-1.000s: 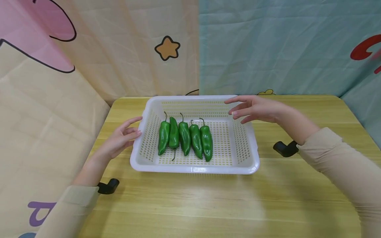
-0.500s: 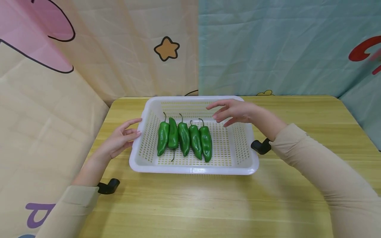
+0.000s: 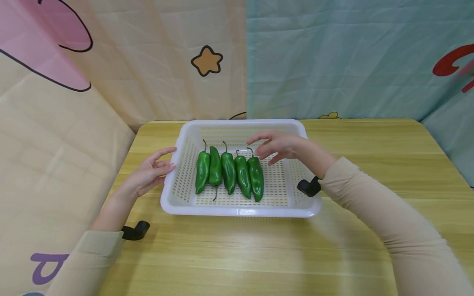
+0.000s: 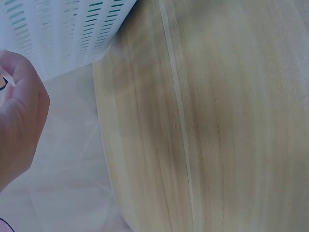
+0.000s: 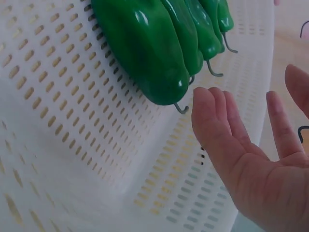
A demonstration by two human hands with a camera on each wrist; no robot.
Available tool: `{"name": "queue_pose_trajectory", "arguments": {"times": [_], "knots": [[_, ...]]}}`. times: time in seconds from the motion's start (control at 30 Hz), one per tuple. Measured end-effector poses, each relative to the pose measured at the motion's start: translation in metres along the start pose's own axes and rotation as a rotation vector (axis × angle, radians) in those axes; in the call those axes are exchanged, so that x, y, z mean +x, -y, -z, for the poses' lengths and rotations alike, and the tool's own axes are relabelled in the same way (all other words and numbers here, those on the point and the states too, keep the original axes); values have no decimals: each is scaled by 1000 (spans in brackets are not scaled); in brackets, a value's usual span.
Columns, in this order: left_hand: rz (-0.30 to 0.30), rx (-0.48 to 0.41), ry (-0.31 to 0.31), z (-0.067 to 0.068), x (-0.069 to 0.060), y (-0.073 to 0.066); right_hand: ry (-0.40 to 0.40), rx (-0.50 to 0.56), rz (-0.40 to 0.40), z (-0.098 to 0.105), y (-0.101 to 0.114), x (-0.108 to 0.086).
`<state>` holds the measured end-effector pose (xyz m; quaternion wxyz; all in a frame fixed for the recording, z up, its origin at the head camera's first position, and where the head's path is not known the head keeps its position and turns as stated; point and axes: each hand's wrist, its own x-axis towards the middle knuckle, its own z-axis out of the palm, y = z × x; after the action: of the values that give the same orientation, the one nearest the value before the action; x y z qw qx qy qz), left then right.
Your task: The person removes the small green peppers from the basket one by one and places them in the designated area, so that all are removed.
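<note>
Several glossy green peppers lie in a row in a white perforated plastic basket (image 3: 240, 211). The rightmost green pepper (image 3: 256, 179) has its curved stem (image 5: 181, 108) at the far end. One pepper (image 3: 215, 166) lies the other way round, stem toward the near side. My right hand (image 3: 279, 146) hovers over the basket, fingers spread and holding nothing, close to the rightmost pepper's stem. Fingertips of my left hand (image 3: 149, 172) touch the basket's left rim from outside. In the left wrist view, the left hand (image 4: 21, 106) is only partly visible beside the basket wall (image 4: 63, 34).
The basket stands on a light wooden table (image 3: 237, 250), near its back edge. Patterned cloth (image 3: 148, 61) hangs behind and at the sides. A black wrist mount shows on each arm, the right one (image 3: 309, 187) over the basket's right end.
My right hand has moved left and slightly down, from above the basket's right rim to near the rightmost pepper's stem. The left hand, basket and peppers have stayed put.
</note>
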<state>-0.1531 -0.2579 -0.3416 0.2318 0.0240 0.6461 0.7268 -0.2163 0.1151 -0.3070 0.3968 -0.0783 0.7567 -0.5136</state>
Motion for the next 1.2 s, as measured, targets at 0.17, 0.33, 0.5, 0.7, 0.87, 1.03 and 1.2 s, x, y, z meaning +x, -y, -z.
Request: {"name": "queue_pose_trajectory", "arguments": {"times": [0.17, 0.33, 0.5, 0.7, 0.87, 1.03, 1.2], "knots": [[22, -36, 9, 1, 1, 0, -27, 6, -68, -7, -8, 10], [26, -34, 12, 0, 2, -1, -65, 0, -128, -12, -16, 17], [29, -42, 15, 0, 1, -2, -111, -48, -189, -19, -24, 24], [30, -59, 18, 0, 0, -2, -131, -95, -204, -24, -29, 27], [24, -68, 29, 1, 1, -2, -126, -102, -211, -26, -30, 30], [18, -67, 33, 1, 1, -2, -101, -103, -185, -29, -32, 34], [18, -73, 39, 1, 2, -2, -107, -75, -177, -31, -33, 36]]}}
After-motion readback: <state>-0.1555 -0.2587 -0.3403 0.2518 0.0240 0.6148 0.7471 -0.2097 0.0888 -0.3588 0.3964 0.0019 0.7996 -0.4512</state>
